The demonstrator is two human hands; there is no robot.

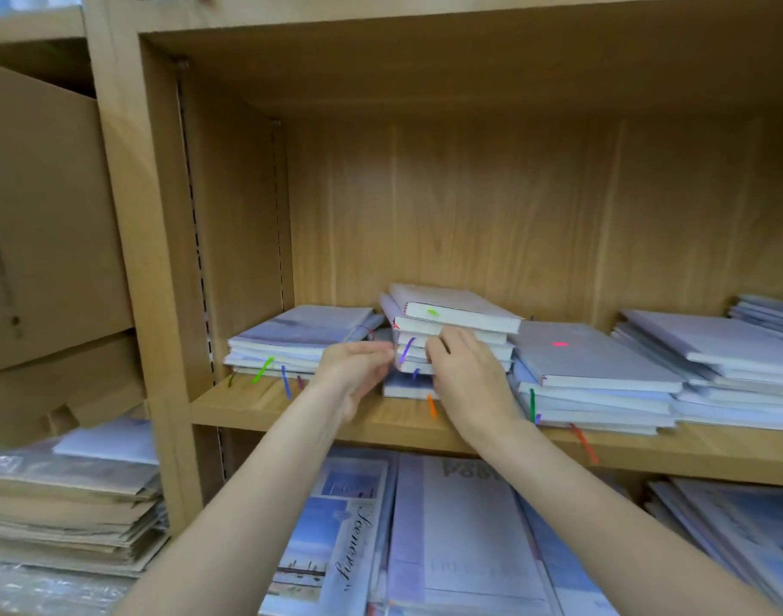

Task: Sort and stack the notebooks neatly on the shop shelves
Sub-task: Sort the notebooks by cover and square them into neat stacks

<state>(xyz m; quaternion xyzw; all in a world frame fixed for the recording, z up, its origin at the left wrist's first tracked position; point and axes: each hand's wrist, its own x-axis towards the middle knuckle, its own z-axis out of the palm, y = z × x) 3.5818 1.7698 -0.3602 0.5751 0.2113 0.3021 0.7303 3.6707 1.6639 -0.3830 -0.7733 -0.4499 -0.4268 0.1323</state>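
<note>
The sorting looks to be partway done. On the wooden shelf board (292,404) running across the middle of the frame, four groups of pale notebooks lie flat: a fairly square pile at centre left (298,344), a taller middle stack (456,324) at the centre, a broad pile to its right (594,371) and another at the right edge (727,366), whose upper books sit fanned and offset. The middle stack is the one in hand; its books are skewed against one another, the top ones shifted right of those beneath, with coloured ribbon markers hanging from several fore-edges. The left hand (358,371) sits at the stack's left side with fingers curved toward it, and it appears to touch the edges, though motion blur keeps me from telling whether it truly grips. The right hand (463,371) lies against the front of the stack, fingers bent over the lower books' edges, seemingly pressing or pinching them; how firm the hold is I cannot tell. Judging from this, what remains is squaring the middle stack, then tidying the two right-hand piles, which look uneven. In the lower part of the frame, the shelf below holds large flat printed pads (447,540) that overlap loosely, and may need straightening too. At the left, outside the shelving, sit cardboard boxes (47,224) above a heap of brown paper packets (69,517).
</note>
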